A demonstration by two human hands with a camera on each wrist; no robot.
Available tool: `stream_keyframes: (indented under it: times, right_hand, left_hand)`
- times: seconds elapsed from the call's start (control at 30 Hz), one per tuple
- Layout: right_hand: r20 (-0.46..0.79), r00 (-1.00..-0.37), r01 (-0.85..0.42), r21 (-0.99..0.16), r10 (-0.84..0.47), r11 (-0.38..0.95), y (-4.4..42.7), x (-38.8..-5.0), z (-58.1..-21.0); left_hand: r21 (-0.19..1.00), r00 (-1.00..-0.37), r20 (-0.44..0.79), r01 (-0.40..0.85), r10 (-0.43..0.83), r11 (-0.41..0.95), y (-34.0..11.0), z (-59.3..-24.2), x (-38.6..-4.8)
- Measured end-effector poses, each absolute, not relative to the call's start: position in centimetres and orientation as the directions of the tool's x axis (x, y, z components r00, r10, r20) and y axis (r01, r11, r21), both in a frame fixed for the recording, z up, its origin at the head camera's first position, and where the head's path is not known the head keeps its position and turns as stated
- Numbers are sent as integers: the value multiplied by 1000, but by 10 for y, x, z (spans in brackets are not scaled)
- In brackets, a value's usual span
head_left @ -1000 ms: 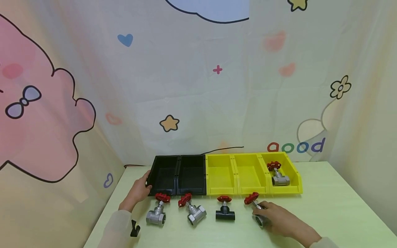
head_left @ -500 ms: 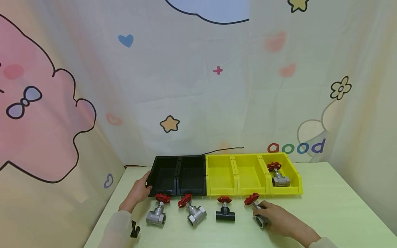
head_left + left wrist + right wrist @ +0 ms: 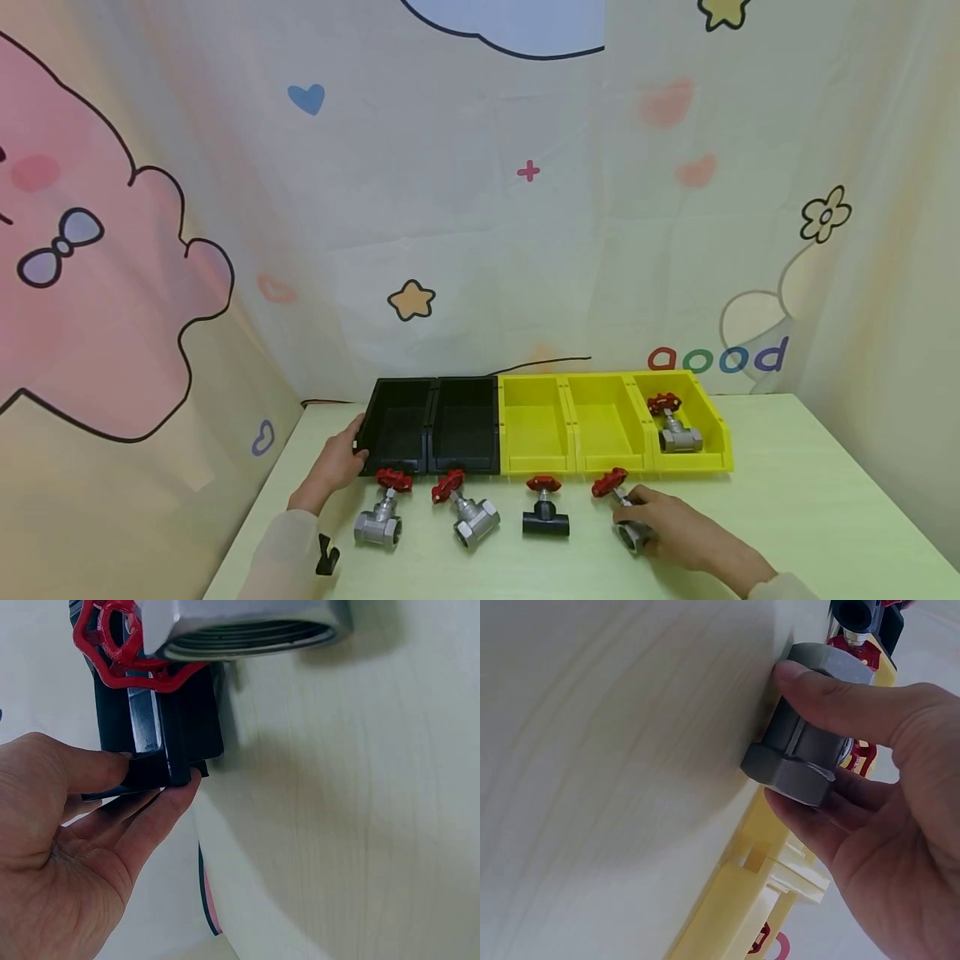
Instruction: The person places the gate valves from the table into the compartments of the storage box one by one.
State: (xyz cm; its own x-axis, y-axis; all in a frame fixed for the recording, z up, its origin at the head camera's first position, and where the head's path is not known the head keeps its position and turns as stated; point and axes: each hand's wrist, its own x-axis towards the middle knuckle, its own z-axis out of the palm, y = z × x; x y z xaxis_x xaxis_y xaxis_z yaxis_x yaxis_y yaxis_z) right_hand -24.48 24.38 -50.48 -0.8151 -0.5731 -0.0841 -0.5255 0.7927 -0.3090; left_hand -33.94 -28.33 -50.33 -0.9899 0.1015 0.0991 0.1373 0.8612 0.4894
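My left hand (image 3: 335,463) grips the outer side of the leftmost black bin (image 3: 395,427); in the left wrist view, thumb and fingers of the hand (image 3: 90,817) pinch the bin's edge (image 3: 169,742). At the right, my right hand (image 3: 675,527) holds a metal valve with a red handwheel (image 3: 610,482), which lies on the table. The right wrist view shows the thumb and fingers of that hand (image 3: 885,780) on either side of the valve's grey body (image 3: 802,735). A silver valve (image 3: 378,527) rests in front of the bin that my left hand grips.
Right of it on the table (image 3: 480,579) lie another silver valve (image 3: 476,521) and a black valve (image 3: 545,522). Behind stand a second black bin (image 3: 465,425) and yellow bins (image 3: 534,429); the rightmost yellow bin (image 3: 714,458) contains a red-wheeled valve (image 3: 680,438).
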Motion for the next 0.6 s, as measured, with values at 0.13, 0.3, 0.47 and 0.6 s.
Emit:
stream_keyframes:
  times: [0.13, 0.3, 0.47, 0.6]
  right_hand:
    - [-82, -812, -530, -311, -577, 789, 244, -244, -503]
    - [-77, -807, -538, -316, -586, 782, 243, -243, -502]
    - [-51, -789, -569, -312, -612, 760, 243, -245, -503]
    - [-41, -791, -575, -291, -611, 764, 241, -245, -502]
  left_hand:
    - [495, -989, 100, 141, 106, 857, -283, -503, -339]
    - [511, -990, 92, 139, 107, 848, -282, -503, -337]
    - [528, -992, 78, 124, 98, 840, -283, -502, -338]
    - [540, -993, 73, 118, 94, 834, -283, -502, -337]
